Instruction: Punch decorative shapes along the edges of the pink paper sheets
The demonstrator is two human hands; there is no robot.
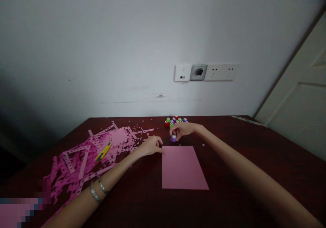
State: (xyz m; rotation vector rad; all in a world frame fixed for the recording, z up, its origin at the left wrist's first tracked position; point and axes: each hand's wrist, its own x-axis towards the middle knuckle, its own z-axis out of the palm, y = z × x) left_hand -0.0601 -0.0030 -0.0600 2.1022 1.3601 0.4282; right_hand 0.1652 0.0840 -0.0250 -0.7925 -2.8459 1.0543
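A pink sheet of paper (pixel 183 168) lies flat on the dark red table. At its far left corner is my left hand (pixel 150 146), with the thumb touching the paper's edge. Its thumb and curled fingers stand apart. Just beyond the sheet's far edge, my right hand (pixel 183 129) grips a small purple craft punch (pixel 173 138) that has a white, eye-like dot on top. Behind that hand stands a cluster of similar small punches (pixel 167 123) in red, green and purple, partly hidden by the hand.
Punched pink paper strips and scraps (pixel 84 156) pile up on the left. On them lies a yellow utility knife (pixel 103 151). Small cut-out bits are scattered toward the middle. A white wall with sockets (pixel 219 72) rises behind the table (pixel 254 146), and a patterned strip (pixel 248 120) lies far right.
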